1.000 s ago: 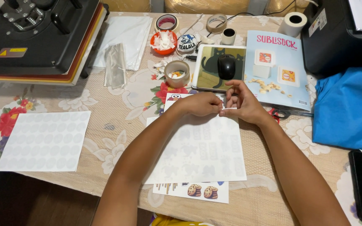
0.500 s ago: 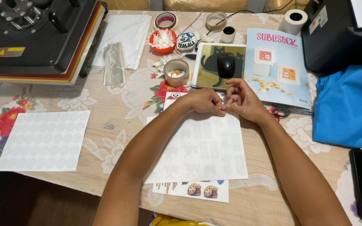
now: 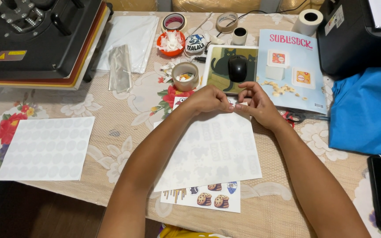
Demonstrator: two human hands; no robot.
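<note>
My left hand (image 3: 209,99) and my right hand (image 3: 257,103) meet at the far edge of a white sheet (image 3: 212,152) lying face down on the table. The fingertips of both pinch a small white piece (image 3: 239,105) between them, just above that edge. Faint sticker outlines show through the sheet. Under it lies a printed sticker sheet (image 3: 203,198) with cookie pictures, sticking out at the near side. My forearms cross over both sheets.
A black heat press (image 3: 36,39) fills the far left. A white sheet of round labels (image 3: 47,147) lies near left. Tape rolls (image 3: 185,75), a mouse on a cat mousepad (image 3: 237,67), a light blue packet (image 3: 292,70), a black printer (image 3: 358,35) and blue cloth (image 3: 369,112) lie beyond and right.
Both hands have stayed at the sheet's far edge. The fingertips have shifted slightly as they work the small white piece between them.
</note>
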